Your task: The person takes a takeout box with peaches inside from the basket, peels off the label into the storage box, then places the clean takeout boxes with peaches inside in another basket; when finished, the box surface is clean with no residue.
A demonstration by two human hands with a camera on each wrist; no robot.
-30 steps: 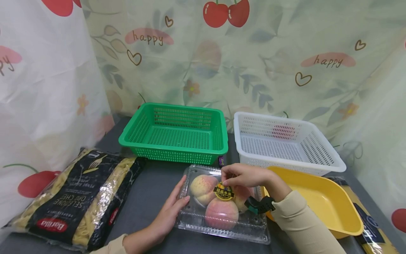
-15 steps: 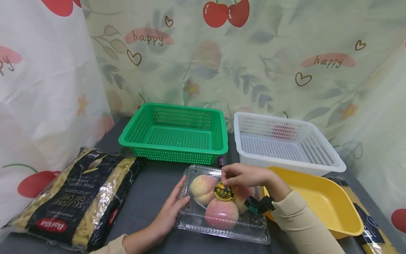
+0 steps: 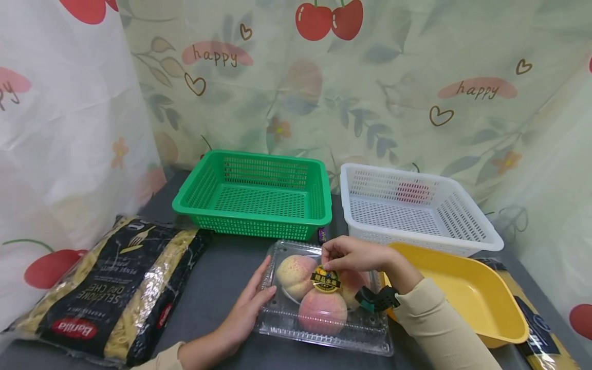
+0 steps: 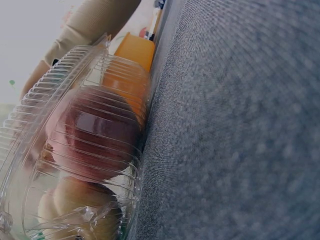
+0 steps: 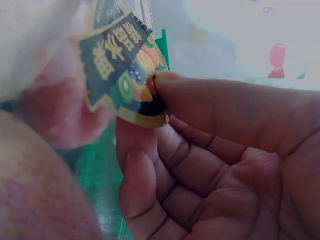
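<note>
At the far left a white curtain (image 3: pixel 78 128) with printed cherries hangs beside the work surface; before it a large pasta bag (image 3: pixel 108 288), dark with clear panels, lies flat on the dark grey table (image 3: pixel 226 267), its lettering upside down to the viewer. Further back stands a green basket (image 3: pixel 259 226) with perforated walls. Nearer, the left hand (image 3: pixel 246 311) lies along the left side of a clear plastic box (image 3: pixel 344 343); its fingers are extended, with the thumb spread apart from them, and they grip nothing. The box rests on the table in front of the green basket. Within it are a yellow-pink left peach (image 3: pixel 293 275), a pinker front peach (image 3: pixel 322 311) and, partly covered, a right peach (image 3: pixel 352 288). A small purple wrapper (image 3: pixel 321 235) lies just behind the box, near the green basket's corner. A black-and-gold label (image 3: pixel 326 281) with printed fruit sits over the lid, between the peaches. The right hand (image 3: pixel 355 255) pinches the edge of this label between thumb and forefinger, the other fingers curled, as the right wrist view shows. A black band (image 3: pixel 376 299) circles that wrist. Behind stands a white basket (image 3: pixel 416 226); in front of it, a yellow tub (image 3: pixel 467 295); at the far right, a second packet (image 3: pixel 543 334).
</note>
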